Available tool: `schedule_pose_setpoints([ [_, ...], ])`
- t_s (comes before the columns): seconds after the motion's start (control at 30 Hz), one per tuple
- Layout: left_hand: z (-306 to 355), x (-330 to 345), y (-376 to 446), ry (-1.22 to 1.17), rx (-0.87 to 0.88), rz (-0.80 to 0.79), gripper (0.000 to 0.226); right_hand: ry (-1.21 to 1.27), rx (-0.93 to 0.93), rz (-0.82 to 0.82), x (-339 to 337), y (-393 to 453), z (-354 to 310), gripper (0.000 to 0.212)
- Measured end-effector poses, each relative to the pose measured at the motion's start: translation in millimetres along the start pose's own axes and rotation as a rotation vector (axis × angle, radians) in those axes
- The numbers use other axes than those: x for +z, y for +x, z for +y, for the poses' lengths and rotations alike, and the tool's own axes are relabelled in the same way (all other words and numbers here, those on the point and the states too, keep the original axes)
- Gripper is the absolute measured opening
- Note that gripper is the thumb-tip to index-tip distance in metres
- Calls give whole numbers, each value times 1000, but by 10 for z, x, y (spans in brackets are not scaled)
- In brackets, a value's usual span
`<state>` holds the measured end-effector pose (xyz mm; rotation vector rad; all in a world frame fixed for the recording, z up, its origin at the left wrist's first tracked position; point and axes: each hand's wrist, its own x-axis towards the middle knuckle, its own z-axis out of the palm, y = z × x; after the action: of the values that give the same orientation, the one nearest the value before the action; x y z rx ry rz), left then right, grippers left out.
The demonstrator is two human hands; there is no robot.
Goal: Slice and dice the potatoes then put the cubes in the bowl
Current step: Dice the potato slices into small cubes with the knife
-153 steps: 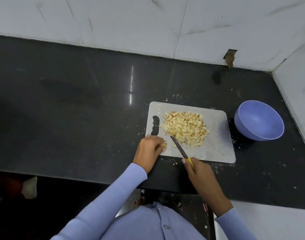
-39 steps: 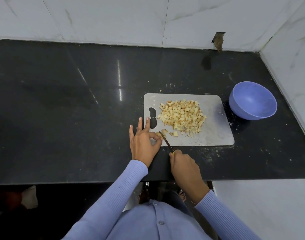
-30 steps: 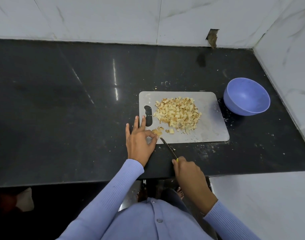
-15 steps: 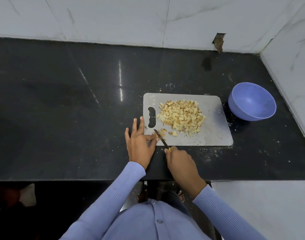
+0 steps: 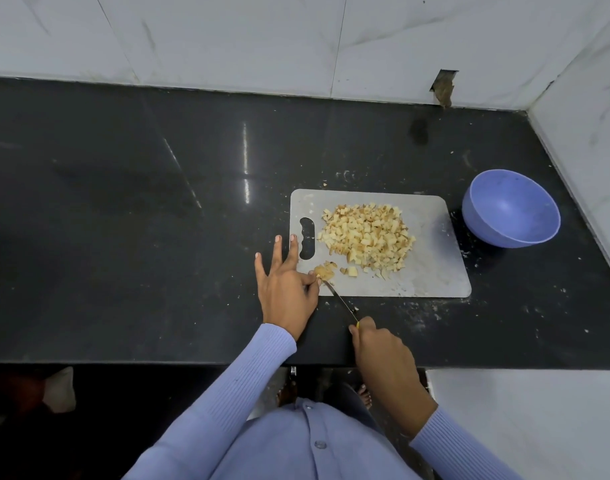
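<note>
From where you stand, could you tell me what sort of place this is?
Most likely a home kitchen: a dark polished stone counter against white marble-look wall tiles, with a cutting board of diced potato and a blue bowl beside it.

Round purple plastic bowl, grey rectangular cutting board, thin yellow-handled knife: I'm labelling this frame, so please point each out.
Round purple plastic bowl (image 5: 511,207): head view, inner wall.
Grey rectangular cutting board (image 5: 431,268): head view, bare right part.
Thin yellow-handled knife (image 5: 341,299): head view, mid-blade.

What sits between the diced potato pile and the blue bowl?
Head view: only bare grey cutting board, then black counter, between cube pile and bowl.
</note>
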<state>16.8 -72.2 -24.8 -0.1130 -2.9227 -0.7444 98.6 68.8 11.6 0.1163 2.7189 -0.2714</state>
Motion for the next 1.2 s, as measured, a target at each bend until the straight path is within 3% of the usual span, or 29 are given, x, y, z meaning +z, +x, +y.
schedule_pose_setpoints([
  [0.17,-43,20,-14,-42,-12,-19,15,78,14,7,-38,-52,76,30],
  [0.4,-155,-10,-65,-219,-25,83,10,156,-54,123,-148,117,29,31],
  [0.77,-56,7,-54,-188,-29,72,2,85,-71,16,-140,225,-88,31],
  [1.03,32,-20,35,-113,-105,-26,17,-16,-85,-10,-128,229,-97,34],
  [1.2,30,-16,40,-116,-111,-25,20,-6,-71,-47,-116,139,-24,25],
])
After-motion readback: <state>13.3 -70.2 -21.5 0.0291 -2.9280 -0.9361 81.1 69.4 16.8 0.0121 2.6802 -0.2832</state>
